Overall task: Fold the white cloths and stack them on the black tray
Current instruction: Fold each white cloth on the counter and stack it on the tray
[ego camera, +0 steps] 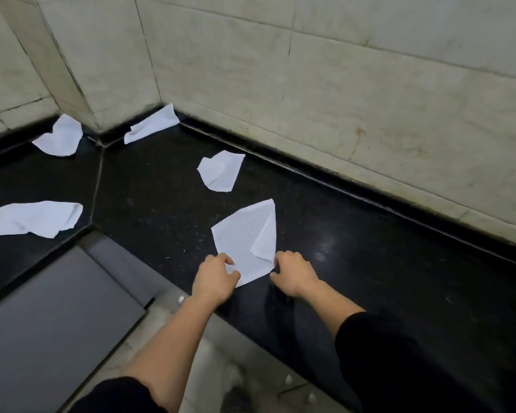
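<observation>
I see soft, fairly dim light from overhead. The polished black bench [149, 186] shows a pale glare patch beside the right hand [292, 275], which casts a faint shadow. The nearest white cloth [242, 236] looks bluish. Wall [355, 93] lines bow toward the edges.

We're in a tiled corner, kitchen or washroom, hard to say which: polished black stone counter [149, 186] running under pale, stained wall tiles [370, 99].
</observation>
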The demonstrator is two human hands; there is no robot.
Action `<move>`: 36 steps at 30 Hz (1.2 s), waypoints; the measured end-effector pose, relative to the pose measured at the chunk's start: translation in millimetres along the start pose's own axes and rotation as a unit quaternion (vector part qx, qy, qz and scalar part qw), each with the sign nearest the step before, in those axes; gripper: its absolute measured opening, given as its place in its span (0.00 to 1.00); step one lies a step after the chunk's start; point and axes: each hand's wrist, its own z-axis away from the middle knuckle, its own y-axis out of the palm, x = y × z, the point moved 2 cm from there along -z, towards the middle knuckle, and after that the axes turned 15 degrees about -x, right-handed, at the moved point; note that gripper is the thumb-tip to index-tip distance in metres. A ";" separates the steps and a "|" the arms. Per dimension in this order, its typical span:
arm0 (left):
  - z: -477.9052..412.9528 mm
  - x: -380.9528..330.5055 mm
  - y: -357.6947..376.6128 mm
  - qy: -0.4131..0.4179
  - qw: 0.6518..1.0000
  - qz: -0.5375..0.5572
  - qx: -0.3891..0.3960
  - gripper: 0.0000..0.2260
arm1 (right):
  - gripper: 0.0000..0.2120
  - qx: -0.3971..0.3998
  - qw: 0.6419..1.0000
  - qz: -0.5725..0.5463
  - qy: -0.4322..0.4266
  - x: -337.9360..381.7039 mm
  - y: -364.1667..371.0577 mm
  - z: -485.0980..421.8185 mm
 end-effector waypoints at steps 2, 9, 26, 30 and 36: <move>-11.3 2.4 8.7 0.024 0.999 -0.015 0.025 0.16 | 0.15 -0.004 1.000 0.003 0.006 5.7 7.0 -19.5; -33.9 4.3 39.5 0.165 0.970 -0.102 0.145 0.21 | 0.19 0.003 0.998 0.056 0.002 16.7 32.1 -72.7; -124.9 13.7 15.0 0.190 0.946 -0.048 0.258 0.04 | 0.07 -0.019 0.927 -0.157 0.340 30.4 34.5 -116.6; -170.2 12.3 -20.5 0.165 0.947 0.052 0.269 0.06 | 0.06 -0.115 0.790 -0.364 0.480 40.4 9.4 -115.8; -229.1 -14.6 -63.3 0.194 0.943 0.116 0.243 0.10 | 0.07 -0.235 0.633 -0.540 0.502 53.8 -38.9 -124.3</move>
